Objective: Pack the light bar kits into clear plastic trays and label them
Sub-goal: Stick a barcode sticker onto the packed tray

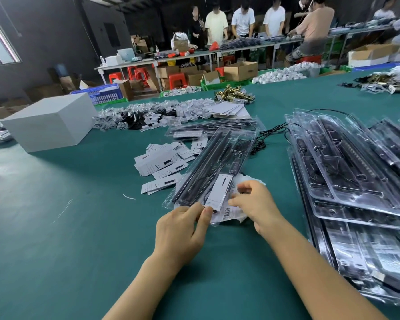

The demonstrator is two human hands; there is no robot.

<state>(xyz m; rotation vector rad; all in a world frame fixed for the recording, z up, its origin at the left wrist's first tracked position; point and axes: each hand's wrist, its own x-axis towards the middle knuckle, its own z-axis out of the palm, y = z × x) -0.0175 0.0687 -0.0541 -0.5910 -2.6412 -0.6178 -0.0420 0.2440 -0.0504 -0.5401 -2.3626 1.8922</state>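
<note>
1. A clear plastic tray (214, 166) holding black light bars (202, 167) lies at an angle on the green bench (67, 227), just above centre frame, its near end at the hands.
2. The left hand (179, 229) has its grip closed on the tray's near edge, thumb on top and pinching the plastic.
3. The right hand (255, 204) curls its fingers over a white barcode label sheet (229, 212) at the tray's lower right corner, pinching it.
4. A white card insert (218, 192) sits inside the tray, between the two hands.
5. Loose printed cards (162, 165) are scattered just left of the tray.
6. A stack of filled trays (346, 181) fills the right of the frame.
7. A white box (49, 121) stands at upper left.
8. People (243, 19) stand at a far bench along the top.
</note>
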